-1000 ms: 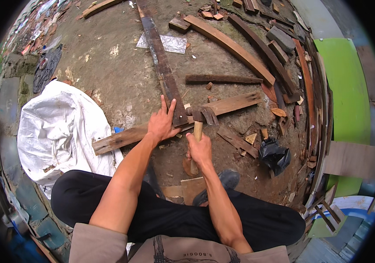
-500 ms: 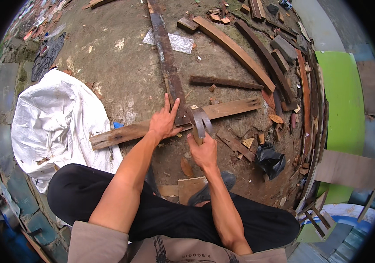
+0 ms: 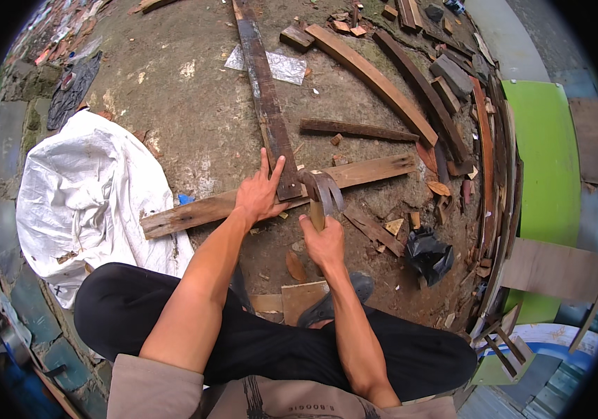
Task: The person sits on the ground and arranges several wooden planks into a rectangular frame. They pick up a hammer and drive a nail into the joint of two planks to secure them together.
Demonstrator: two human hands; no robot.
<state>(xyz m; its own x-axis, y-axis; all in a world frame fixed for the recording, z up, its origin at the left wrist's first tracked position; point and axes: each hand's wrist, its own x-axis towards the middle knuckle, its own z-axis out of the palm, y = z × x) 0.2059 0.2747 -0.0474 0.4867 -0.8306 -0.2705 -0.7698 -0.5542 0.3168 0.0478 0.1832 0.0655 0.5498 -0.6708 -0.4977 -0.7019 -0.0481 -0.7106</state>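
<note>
Where the dark plank (image 3: pixel 265 105) crosses the lighter plank (image 3: pixel 278 195) on the dirt ground (image 3: pixel 194 119), your left hand (image 3: pixel 260 195) presses flat with its fingers (image 3: pixel 264 164) spread wide toward twelve o'clock, apparently pinning the joint so the wood cannot shift. Just at three o'clock of it, your right hand (image 3: pixel 323 241) is wrapped tight around the wooden handle of a claw hammer (image 3: pixel 321 192), whose metal head sits over the lighter plank beside the crossing. A white sack (image 3: pixel 82 195) lies at nine o'clock, a black bag (image 3: pixel 428 255) at four.
</note>
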